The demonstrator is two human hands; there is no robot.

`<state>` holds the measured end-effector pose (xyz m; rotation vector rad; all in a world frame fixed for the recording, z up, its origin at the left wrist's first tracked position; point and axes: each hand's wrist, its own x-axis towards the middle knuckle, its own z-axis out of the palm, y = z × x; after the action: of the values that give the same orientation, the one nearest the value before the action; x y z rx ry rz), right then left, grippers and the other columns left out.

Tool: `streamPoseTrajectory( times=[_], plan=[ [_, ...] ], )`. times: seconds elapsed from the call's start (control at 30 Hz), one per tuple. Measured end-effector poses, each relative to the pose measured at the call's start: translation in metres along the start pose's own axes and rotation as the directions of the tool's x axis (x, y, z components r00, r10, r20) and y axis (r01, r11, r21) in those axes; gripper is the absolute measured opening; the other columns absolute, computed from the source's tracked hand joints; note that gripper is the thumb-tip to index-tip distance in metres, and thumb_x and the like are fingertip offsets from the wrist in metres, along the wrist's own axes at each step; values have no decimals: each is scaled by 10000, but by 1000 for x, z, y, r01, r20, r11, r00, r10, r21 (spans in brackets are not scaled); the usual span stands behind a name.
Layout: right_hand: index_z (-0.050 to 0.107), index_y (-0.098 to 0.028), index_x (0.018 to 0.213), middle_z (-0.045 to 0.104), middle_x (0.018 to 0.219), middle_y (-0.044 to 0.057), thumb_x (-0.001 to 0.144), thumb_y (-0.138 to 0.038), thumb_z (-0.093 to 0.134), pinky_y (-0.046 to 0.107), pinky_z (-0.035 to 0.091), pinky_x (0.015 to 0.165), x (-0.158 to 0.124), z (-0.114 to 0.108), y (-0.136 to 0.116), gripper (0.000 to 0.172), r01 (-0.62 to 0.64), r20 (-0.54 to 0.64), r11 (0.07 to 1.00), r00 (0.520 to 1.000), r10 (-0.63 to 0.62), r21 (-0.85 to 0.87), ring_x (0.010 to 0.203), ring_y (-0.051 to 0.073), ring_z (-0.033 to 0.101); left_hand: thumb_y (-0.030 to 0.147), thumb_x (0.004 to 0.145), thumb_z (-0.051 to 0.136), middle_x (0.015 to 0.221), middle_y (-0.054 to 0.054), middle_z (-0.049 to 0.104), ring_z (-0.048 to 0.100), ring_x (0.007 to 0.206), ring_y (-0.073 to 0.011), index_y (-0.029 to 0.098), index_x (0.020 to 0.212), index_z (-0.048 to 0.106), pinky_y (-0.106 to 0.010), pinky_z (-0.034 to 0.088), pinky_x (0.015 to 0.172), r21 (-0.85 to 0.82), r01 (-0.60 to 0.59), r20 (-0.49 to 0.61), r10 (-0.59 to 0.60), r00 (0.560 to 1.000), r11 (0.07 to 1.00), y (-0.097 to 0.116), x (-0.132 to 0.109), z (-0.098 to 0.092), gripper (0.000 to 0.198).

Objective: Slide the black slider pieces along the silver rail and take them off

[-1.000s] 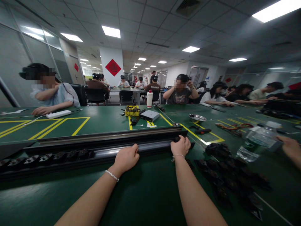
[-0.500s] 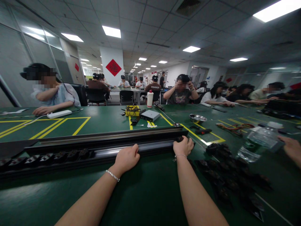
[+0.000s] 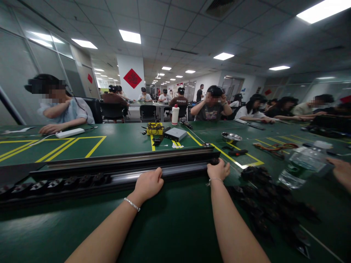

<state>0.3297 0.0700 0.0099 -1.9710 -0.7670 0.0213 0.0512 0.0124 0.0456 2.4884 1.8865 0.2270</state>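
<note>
A long black rail (image 3: pixel 128 166) with a silvery inner strip lies across the green table (image 3: pixel 170 223) in front of me. My left hand (image 3: pixel 148 183) is closed over the rail's near edge around its middle. My right hand (image 3: pixel 218 169) grips the rail's right end, fingers curled round a small black part there. Several small black parts (image 3: pixel 57 182) sit in a row in the rail's left stretch. A heap of loose black parts (image 3: pixel 270 206) lies on the table right of my right arm.
A clear water bottle (image 3: pixel 301 164) lies at the right, next to another person's hand (image 3: pixel 341 171). Further back are a metal bowl (image 3: pixel 231 137), a yellow box (image 3: pixel 154 128), a grey box (image 3: pixel 175 134) and a white bottle (image 3: pixel 174 114). Several people sit around the tables.
My right hand has slid a little to the right along the rail's end. My left hand has stayed put on the rail.
</note>
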Motion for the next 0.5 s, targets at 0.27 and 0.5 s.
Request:
streamPoseTrajectory(
  times=[0.27, 0.5],
  plan=[
    [449, -145, 1243, 269, 1408, 205, 599, -241, 621, 440, 179, 1057, 7, 0, 5, 673, -25, -24, 998, 999, 26, 61, 1322, 318, 211, 275, 817, 361, 830, -27, 656, 609, 768, -202, 243, 877, 486, -306, 382, 642, -1, -10, -17, 10, 1000, 1000, 0, 0, 0, 142],
    [417, -135, 1267, 309, 1386, 210, 588, -240, 605, 443, 186, 1057, 10, -1, 7, 713, -31, -26, 997, 999, 33, 77, 1321, 313, 223, 279, 821, 345, 843, -33, 658, 604, 775, -199, 245, 896, 493, -310, 382, 671, -3, 2, 0, -2, 1000, 1000, 0, 0, 0, 169]
  ],
)
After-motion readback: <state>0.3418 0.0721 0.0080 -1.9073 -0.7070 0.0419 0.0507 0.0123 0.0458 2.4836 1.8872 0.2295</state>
